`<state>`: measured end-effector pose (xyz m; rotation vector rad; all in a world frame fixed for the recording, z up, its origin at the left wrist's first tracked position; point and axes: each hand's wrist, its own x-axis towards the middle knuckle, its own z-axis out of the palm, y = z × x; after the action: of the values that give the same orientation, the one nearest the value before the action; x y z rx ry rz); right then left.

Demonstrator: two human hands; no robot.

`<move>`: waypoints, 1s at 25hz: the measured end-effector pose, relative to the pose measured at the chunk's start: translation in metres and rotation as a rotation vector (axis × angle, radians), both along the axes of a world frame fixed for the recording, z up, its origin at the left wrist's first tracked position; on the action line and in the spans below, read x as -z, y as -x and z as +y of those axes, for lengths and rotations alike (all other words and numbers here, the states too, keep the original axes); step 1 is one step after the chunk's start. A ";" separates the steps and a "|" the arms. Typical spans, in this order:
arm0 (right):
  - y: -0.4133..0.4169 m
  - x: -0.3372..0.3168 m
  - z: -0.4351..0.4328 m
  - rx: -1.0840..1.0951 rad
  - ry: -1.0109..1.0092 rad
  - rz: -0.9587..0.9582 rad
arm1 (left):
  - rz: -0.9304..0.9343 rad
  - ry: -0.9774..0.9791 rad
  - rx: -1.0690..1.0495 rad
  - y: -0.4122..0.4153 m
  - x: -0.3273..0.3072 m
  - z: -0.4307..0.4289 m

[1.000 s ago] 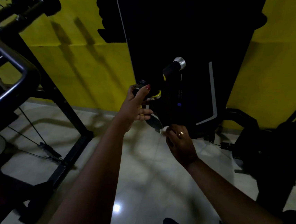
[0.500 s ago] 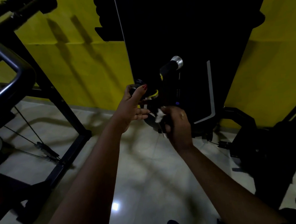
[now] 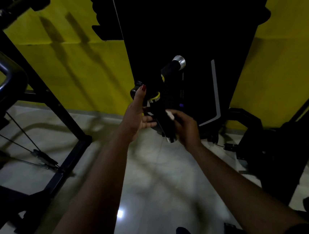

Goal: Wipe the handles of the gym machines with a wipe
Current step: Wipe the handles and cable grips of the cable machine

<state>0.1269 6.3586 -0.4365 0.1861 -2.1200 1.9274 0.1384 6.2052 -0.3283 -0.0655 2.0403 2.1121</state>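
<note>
Handle [image 3: 163, 124]: black bar that slanted through the centre of the frame, with a silver cap at its lower end.
Wipe [image 3: 170, 114]: white and bunched; lay against the handle's right side.
Right hand [image 3: 187, 127]: fingers curled round the wipe and pressed it to the handle.
Left hand [image 3: 139, 116]: fingers straight, touching the handle's left side; thumb stood against a black knob [image 3: 135, 90].
Surroundings: yellow wall [image 3: 88, 66] at upper left; pale floor [image 3: 156, 182] below.

Yellow wall [image 3: 92, 66] across the far side, streaked with slanting shadows. Pale glossy tiled floor [image 3: 156, 182] below it, with a small bright glare spot [image 3: 120, 213] near centre. Left: black steel frame [image 3: 73, 122] standing on the floor, thin cables [image 3: 22, 130] running diagonally behind it.
</note>
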 end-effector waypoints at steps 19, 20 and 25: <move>0.022 0.024 -0.004 -0.478 0.875 -1.032 | 0.074 0.275 -0.033 0.016 0.050 0.013; 0.019 0.023 -0.008 -0.453 0.959 -1.068 | 0.081 0.293 -0.035 0.016 0.049 0.013; 0.013 0.021 -0.033 -0.057 1.290 -0.998 | 0.088 0.310 -0.043 0.015 0.044 0.014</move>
<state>0.1139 6.3255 -0.4577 -1.1388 -0.6461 3.3233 0.1231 6.2189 -0.3727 -0.0646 2.4225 1.8323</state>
